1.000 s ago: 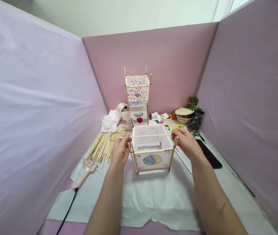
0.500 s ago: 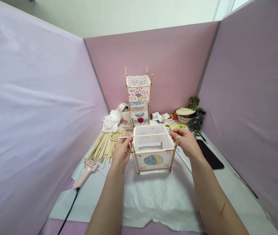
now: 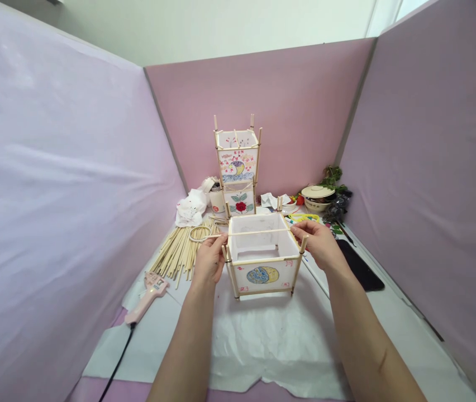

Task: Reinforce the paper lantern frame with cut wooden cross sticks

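Note:
A square lantern frame [image 3: 263, 276] of thin wooden sticks and white paper stands in front of me, its near panel drawn with a blue and yellow moon. Across its open top lies a thin wooden stick [image 3: 258, 231]. My left hand [image 3: 210, 258] pinches the stick's left end at the frame's left edge. At the right edge, my right hand [image 3: 314, 241] is closed with thumb and fingertips on the other end. Behind it rises a taller stacked lantern [image 3: 238, 164] with drawn panels, one bearing a red rose.
Many loose wooden sticks [image 3: 174, 251] lie at the left, beside a round wooden ring [image 3: 200, 233]. Nearer is a pink glue gun [image 3: 148, 298] with a black cord. A black tablet-like slab [image 3: 359, 265] and a lidded bowl [image 3: 317, 198] are at the right. White paper [image 3: 258, 346] covers the table.

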Available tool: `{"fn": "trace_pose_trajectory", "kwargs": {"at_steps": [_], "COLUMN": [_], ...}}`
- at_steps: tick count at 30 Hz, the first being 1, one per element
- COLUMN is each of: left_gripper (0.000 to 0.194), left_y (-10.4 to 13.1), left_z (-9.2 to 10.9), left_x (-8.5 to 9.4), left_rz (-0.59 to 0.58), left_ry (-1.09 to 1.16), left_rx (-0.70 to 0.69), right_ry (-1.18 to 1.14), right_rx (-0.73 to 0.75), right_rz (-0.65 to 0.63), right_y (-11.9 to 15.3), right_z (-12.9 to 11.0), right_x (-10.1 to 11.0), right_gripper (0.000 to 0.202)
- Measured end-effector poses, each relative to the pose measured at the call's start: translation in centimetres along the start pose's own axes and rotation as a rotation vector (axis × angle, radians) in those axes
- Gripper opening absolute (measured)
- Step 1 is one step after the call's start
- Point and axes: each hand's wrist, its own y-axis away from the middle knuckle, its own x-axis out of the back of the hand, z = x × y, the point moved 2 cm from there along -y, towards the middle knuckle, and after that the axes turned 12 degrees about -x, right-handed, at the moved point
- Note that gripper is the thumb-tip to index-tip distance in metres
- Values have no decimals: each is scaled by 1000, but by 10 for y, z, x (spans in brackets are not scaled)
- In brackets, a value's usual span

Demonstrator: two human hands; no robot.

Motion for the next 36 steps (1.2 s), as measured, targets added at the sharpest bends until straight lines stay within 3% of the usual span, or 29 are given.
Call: {"fn": "trace_pose_trajectory", "kwargs": {"at_steps": [8,14,24,36], "left_gripper": [34,35,34,30], "left_y": [2,1,1,-1], "left_z": [1,2,1,0], "left_x": [-4,-4,-2,2], "left_rz": [22,26,28,26], "left_ry": [-80,-62,-60,-57], "left_rx": [-75,-50,-84,-72], "right_ry": [181,233,598,845], "right_rx": [99,104,291,485], "right_rz": [95,91,99,86], "right_y": [4,6,19,35], "right_z": [-6,-9,-22,-32], "right_x": [2,2,4,-3], "right_gripper": [25,25,25,36]}}
